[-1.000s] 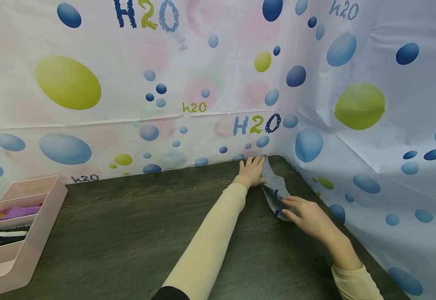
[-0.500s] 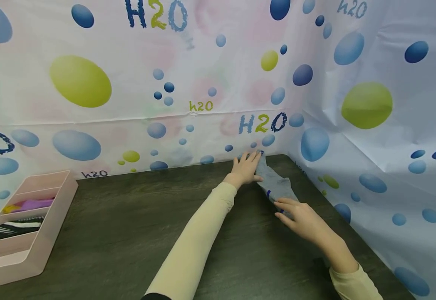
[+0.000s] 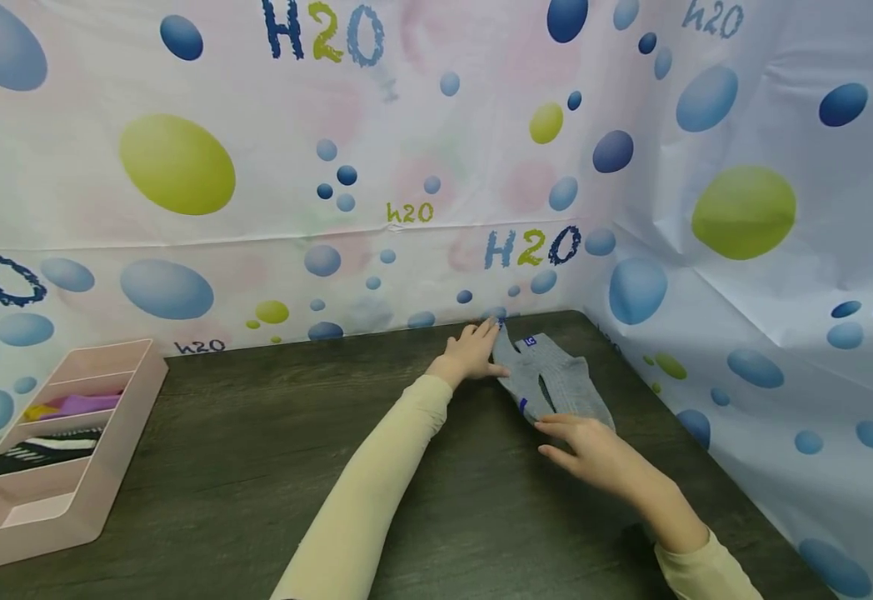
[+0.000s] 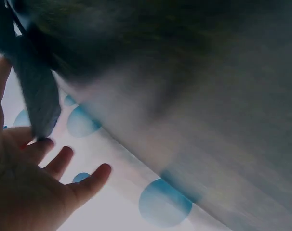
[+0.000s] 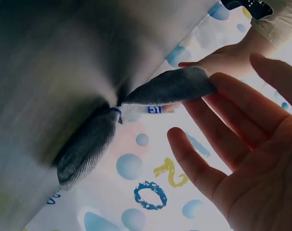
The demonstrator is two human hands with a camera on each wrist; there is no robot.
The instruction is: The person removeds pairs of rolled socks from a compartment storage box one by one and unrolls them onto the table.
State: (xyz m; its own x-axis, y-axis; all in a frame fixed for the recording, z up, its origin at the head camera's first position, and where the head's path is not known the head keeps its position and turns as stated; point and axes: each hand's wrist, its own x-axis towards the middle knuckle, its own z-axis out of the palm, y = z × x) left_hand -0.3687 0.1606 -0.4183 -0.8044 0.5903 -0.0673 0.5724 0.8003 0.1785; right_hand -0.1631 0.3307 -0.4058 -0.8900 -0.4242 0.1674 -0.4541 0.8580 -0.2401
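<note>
A pair of light grey ribbed socks (image 3: 560,371) with small blue marks lies spread near the far right corner of the table, a narrow gap between the two. My left hand (image 3: 469,354) rests at the far left end of the nearer-left sock, fingers extended and thumb against its edge. In the left wrist view the sock (image 4: 40,101) reaches between the thumb and the fingertips. My right hand (image 3: 594,454) touches the near end of the socks with straight fingers. The right wrist view shows a sock end (image 5: 194,79) against the fingertips, the thumb held apart.
On the left of the dark wooden table (image 3: 256,467) stands a pink divided organizer (image 3: 125,454). Its compartments hold a purple and yellow cloth item (image 3: 80,406) and a black striped one (image 3: 47,452). Patterned sheeting (image 3: 279,125) walls the back and right sides.
My left hand has drawn one sock to the left, so the pair now lies spread apart with a gap between. The right hand has shifted slightly left and down. The head view has turned a little left.
</note>
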